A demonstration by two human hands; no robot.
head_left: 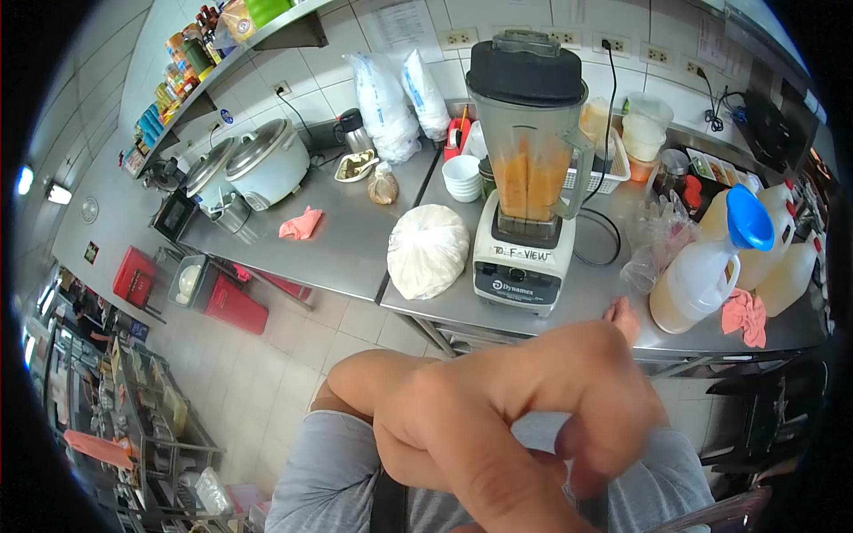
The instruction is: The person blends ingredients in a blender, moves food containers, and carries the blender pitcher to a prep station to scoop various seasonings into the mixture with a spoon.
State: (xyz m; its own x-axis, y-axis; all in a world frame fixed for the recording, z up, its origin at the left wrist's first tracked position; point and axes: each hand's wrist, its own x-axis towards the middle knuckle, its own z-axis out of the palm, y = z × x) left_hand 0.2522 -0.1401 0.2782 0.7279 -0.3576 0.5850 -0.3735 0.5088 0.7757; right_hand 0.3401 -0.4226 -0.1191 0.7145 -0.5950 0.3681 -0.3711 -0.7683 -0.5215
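Observation:
My left hand [515, 400] is raised close to the camera, large in view, with bent fingers spread apart and nothing visible between them. Behind it, my right hand [625, 318] rests at the counter's front edge, fingers on the steel; most of it is hidden. Nearest to that hand is a blender [520, 258] with a black lid. Orange pieces [530, 182] sit in its jug. Left of the blender lies a tied plastic bag of something white [428, 251]. To the right stands a plastic jug [691, 289] with a blue funnel [749, 218] on top.
Stacked white bowls [462, 178] and a small tied bag [383, 184] stand behind. Two large cookers [264, 163] and a pink cloth [301, 223] are on the left counter. More jugs [793, 274] and another cloth [745, 316] are at right. A red bin [233, 304] stands on the floor.

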